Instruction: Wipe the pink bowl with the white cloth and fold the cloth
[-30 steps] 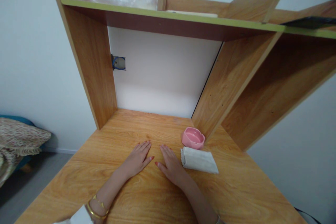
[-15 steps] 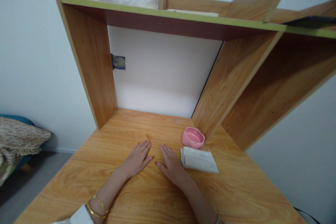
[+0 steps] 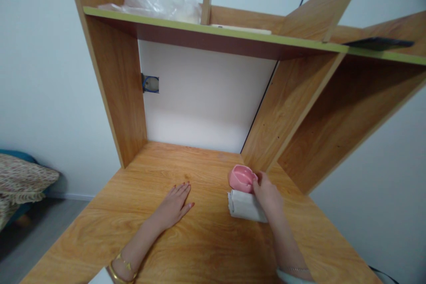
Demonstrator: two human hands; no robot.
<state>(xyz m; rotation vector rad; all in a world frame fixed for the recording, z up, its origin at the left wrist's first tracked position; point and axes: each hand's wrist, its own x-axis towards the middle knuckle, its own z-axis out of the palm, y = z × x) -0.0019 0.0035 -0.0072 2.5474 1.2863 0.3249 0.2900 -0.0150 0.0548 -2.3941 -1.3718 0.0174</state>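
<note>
My left hand (image 3: 173, 206) lies flat on the wooden desk (image 3: 206, 248), fingers stretched out and holding nothing. My right hand (image 3: 267, 194) reaches over a folded white cloth (image 3: 242, 205) and its fingers close on the right rim of a small pink dish (image 3: 240, 178), which tilts toward the left. The dish stands by the foot of the slanted wooden divider (image 3: 282, 111). The cloth lies just in front of the dish, partly under my right hand.
A green-edged shelf (image 3: 213, 35) spans above the desk, with a crumpled clear plastic bag (image 3: 159, 2) on its left part and a dark flat object (image 3: 376, 43) at right. A wall socket (image 3: 150, 84) sits in the back panel. A patterned fabric (image 3: 23, 179) lies at far left.
My right hand left its flat place beside the left hand, moved right over the cloth and took hold of the pink dish, tilting it. The left hand stayed put.
</note>
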